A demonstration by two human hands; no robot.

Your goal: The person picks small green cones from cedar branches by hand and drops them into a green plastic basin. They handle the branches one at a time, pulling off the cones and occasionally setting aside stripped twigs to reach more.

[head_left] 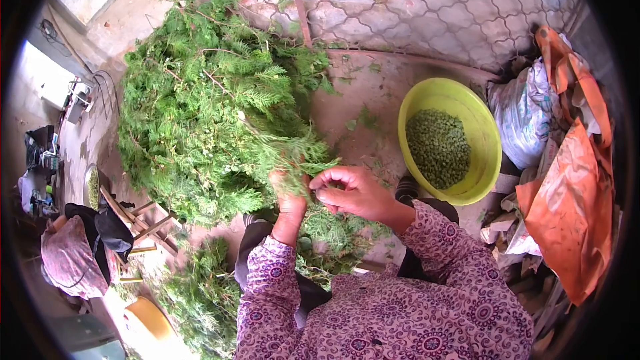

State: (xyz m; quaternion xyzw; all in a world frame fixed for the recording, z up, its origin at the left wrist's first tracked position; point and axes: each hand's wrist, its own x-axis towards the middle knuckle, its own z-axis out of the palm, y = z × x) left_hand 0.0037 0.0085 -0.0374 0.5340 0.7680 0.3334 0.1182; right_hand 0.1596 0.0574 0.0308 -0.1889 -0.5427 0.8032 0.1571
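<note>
A feathery green conifer branch [297, 152] is in front of me, its stem end inside my left hand [289, 195], whose fingers are wrapped round it and partly covered by leaves. Close to its right, my right hand [360, 193] has thumb and fingers pinched together at the branch's tip. Something small and dark shows between those fingers, too small to name. Just beyond both hands rises a large heap of cut green branches [193, 113].
A yellow-green basin [490, 143] at the right holds many small green seed cones [437, 150]. Beyond it lean a white woven sack [523, 117] and orange sheeting [570, 213]. Wire mesh [413, 0] stands behind. Another person [73, 253] sits at the left near a wooden stool [150, 227].
</note>
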